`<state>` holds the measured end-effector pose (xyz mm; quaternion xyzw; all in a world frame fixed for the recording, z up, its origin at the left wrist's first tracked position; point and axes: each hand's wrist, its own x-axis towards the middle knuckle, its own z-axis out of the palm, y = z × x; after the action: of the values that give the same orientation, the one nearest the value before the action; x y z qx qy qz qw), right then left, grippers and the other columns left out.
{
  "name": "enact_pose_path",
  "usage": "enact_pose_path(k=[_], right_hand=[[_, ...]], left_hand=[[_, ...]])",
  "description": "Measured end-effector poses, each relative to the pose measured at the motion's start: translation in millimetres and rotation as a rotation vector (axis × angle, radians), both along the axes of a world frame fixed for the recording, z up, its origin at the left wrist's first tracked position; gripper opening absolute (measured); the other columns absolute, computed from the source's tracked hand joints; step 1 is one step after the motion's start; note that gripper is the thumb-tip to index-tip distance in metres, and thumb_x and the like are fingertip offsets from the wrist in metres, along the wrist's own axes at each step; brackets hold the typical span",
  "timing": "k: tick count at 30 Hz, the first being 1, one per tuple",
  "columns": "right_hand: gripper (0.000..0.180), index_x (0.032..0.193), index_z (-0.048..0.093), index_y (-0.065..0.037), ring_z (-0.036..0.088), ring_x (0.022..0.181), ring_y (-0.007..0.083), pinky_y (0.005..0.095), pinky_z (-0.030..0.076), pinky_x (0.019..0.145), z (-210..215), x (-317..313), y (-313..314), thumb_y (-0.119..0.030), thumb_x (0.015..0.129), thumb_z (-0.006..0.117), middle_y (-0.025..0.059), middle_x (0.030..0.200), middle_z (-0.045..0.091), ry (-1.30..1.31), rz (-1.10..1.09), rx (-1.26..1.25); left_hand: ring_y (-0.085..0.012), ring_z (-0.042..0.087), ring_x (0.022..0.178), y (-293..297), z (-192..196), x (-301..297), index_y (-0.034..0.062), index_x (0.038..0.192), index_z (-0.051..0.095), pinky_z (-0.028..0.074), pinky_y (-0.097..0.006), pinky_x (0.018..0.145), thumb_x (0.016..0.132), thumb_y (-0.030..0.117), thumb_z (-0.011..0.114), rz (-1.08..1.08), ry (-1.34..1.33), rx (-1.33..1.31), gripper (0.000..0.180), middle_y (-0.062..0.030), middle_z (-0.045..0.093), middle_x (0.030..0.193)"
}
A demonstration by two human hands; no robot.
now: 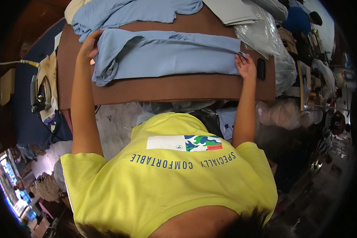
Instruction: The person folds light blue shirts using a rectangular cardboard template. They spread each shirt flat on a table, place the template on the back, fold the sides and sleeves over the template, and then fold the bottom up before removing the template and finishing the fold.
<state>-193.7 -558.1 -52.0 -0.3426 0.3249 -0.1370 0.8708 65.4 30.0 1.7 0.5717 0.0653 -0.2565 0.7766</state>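
A light blue garment [178,57], folded into a long strip and looking like trousers, lies across the brown-covered table [166,88] in front of me. My left hand [90,45] is at its upper left corner, the fingertips closed over the cloth edge. That wider left end is rumpled, with a loose fold curving down. At the narrow right end, my right hand [246,66] has its palm partly turned up and its fingers apart, the fingertips touching the corner of the cloth. Along the upper edge the layers gape slightly.
More light blue cloth [135,14] is heaped at the table's far side. Pale flat sheets [230,12] and clear plastic [261,33] lie at the far right. A black phone-like object [261,69] rests beside my right hand. An iron [41,95] stands on the left.
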Motion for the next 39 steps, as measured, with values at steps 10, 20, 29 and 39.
enact_pose_path(k=[10, 20, 29, 39], right_hand=[[0.044, 0.130, 0.038, -0.008, 0.054, 0.107, 0.0342, 0.0460, 0.045, 0.084, -23.5, 41.3, 23.4, -0.025, 0.090, 0.045, 0.0166, 0.118, 0.052, 0.350, -0.188, -0.538], [0.048, 0.136, 0.036, -0.022, 0.020, 0.134, 0.0323, 0.0539, 0.014, 0.106, -32.0, -10.4, 48.7, -0.040, 0.092, 0.038, 0.0074, 0.145, 0.026, 0.837, 0.304, -1.921], [0.051, 0.138, 0.033, -0.023, 0.016, 0.135, 0.0316, 0.0563, 0.011, 0.106, -30.7, 46.3, 43.8, -0.046, 0.092, 0.034, 0.0040, 0.147, 0.023, 0.735, 0.366, -2.051], [0.022, 0.102, 0.056, -0.010, 0.053, 0.099, 0.0232, 0.0395, 0.042, 0.081, 26.0, 69.8, 105.2, -0.016, 0.081, 0.061, 0.0068, 0.106, 0.055, 0.295, 0.128, -2.122]], left_hand=[[-0.0196, 0.063, 0.084, -12.6, -101.6, 32.3, -0.0040, 0.104, 0.057, 0.053, -0.030, 0.078, 0.086, 0.012, 0.053, 0.085, 0.257, -0.074, 0.024, -0.0116, 0.064, 0.096], [-0.0183, 0.064, 0.085, 12.3, -111.6, -2.7, -0.0037, 0.101, 0.057, 0.054, -0.029, 0.076, 0.088, 0.013, 0.054, 0.119, 0.254, -0.215, 0.021, -0.0110, 0.064, 0.095], [-0.0178, 0.062, 0.087, 4.4, -94.5, -6.5, -0.0040, 0.104, 0.056, 0.052, -0.028, 0.078, 0.089, 0.016, 0.053, 0.128, 0.254, -0.139, 0.025, -0.0111, 0.063, 0.099], [-0.0136, 0.058, 0.076, 8.6, -52.1, -39.7, 0.0054, 0.099, 0.058, 0.048, -0.025, 0.069, 0.085, 0.027, 0.058, 0.124, 0.128, 0.130, 0.025, -0.0048, 0.062, 0.089]])
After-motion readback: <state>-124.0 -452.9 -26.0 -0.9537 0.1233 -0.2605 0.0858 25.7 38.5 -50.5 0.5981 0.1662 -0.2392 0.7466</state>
